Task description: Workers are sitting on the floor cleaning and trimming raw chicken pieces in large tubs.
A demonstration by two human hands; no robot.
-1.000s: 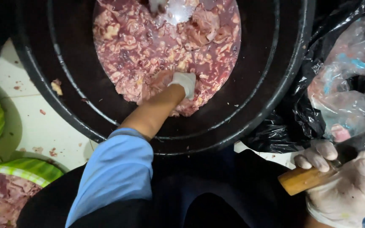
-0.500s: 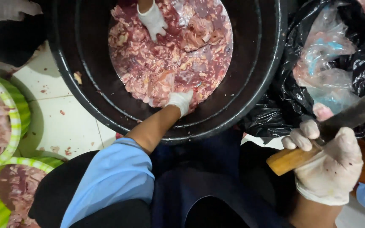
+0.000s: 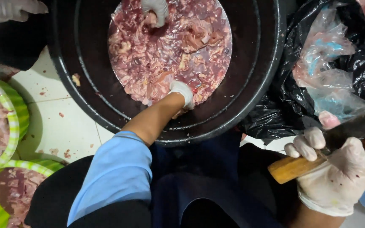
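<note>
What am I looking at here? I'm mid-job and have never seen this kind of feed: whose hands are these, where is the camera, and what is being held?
There is no machine here. The single view comes from a camera worn on a person's head, looking straight down at their own gloved hands. The left hand, on a bare forearm with a blue sleeve, reaches into a large black tub and rests in chopped raw meat sitting in pink liquid. The right hand is shut on the wooden handle of a cleaver, held out to the side over a black plastic bag. Another person's gloved hand reaches into the meat from the far side. On the tiled floor to the left stand green striped bowls holding more meat.
</note>
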